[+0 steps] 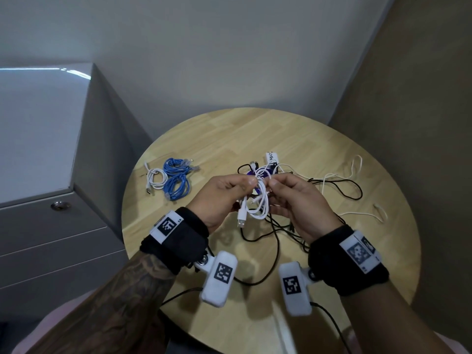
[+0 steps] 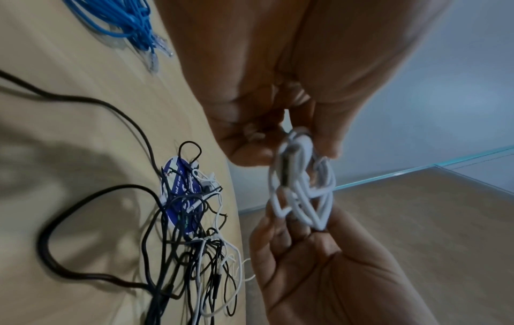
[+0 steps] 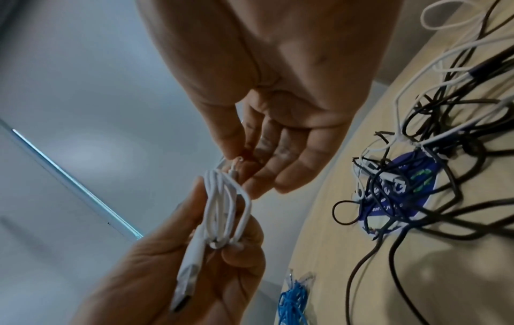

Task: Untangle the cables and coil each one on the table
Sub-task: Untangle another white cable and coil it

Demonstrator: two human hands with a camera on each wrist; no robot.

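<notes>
Above the round wooden table [image 1: 204, 139] both hands hold a small white USB cable [image 1: 259, 200] folded into loops. My left hand [image 1: 244, 186] grips the loop bundle [image 3: 225, 209], and the USB plug [image 3: 183, 290] hangs below its palm. My right hand [image 1: 274, 183] pinches the cable's upper end [image 3: 235, 166] between thumb and fingers. Behind and under the hands a tangle of black and white cables [image 2: 194, 230] lies on a blue round disc [image 2: 178, 176]. A coiled white cable [image 1: 155, 178] and two blue coils [image 1: 176, 177] lie at the table's left.
A grey drawer cabinet [image 1: 38, 149] stands close to the table's left side. Walls close in behind and to the right. A small white box [image 1: 272, 158] sits behind the tangle. Loose white and black cable loops [image 1: 344, 180] spread to the right. Black leads run from the wrist cameras over the near table edge.
</notes>
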